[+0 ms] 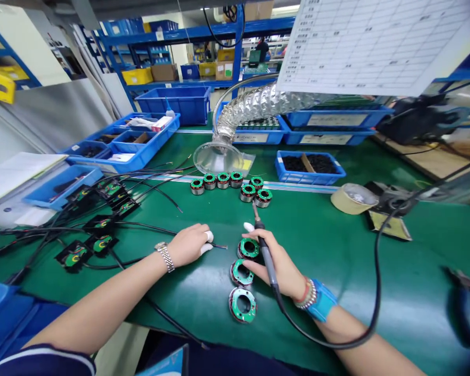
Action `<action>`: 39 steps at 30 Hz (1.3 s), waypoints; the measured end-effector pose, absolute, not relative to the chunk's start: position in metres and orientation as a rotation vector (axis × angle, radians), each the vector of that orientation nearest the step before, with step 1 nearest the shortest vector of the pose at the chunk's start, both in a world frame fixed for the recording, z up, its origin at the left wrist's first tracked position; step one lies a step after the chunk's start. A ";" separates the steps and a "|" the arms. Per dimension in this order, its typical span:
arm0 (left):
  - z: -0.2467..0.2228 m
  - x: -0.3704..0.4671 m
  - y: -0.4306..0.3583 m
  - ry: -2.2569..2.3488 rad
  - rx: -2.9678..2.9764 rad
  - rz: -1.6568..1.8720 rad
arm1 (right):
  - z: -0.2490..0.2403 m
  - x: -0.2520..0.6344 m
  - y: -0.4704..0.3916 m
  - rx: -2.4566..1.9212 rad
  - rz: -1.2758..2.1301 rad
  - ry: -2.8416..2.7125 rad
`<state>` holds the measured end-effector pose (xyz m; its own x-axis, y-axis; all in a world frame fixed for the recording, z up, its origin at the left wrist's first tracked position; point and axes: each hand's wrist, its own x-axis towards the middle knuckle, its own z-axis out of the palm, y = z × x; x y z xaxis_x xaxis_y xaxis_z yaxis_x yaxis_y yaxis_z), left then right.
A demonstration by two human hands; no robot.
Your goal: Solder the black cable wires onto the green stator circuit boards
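Observation:
My left hand (191,244) is closed round the end of a black cable (151,225), whose stripped wire tips poke out past the fingertips. In my right hand (282,263) lies a soldering iron (267,256), its tip pointing away from me towards the far motor stators. Three stators with green ring boards stand in a column near me; the fingers of my right hand are at the far stator (249,247) and the middle stator (242,272), and the nearest stator (243,305) sits apart. White covers are on some fingertips of both hands.
Several finished-looking stators (223,180) stand before a fume hood (218,158) on a foil duct. Cables with black-backed green boards (102,244) lie left. A blue bin (310,168), a tape roll (353,199) and blurred pliers (466,292) are right. The iron's cord (377,271) loops over my right forearm.

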<state>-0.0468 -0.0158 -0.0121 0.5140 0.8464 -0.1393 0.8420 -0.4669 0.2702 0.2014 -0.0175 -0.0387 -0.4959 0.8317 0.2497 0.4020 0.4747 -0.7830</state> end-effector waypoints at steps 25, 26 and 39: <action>0.003 -0.001 -0.001 1.232 2.002 0.533 | -0.029 0.183 -0.004 -0.975 0.860 -1.711; 0.003 -0.001 -0.002 1.231 1.992 0.539 | -0.029 0.181 -0.003 -0.982 0.873 -1.696; -0.006 0.001 -0.010 1.307 2.085 0.823 | -0.020 0.175 -0.007 -0.929 1.238 -1.371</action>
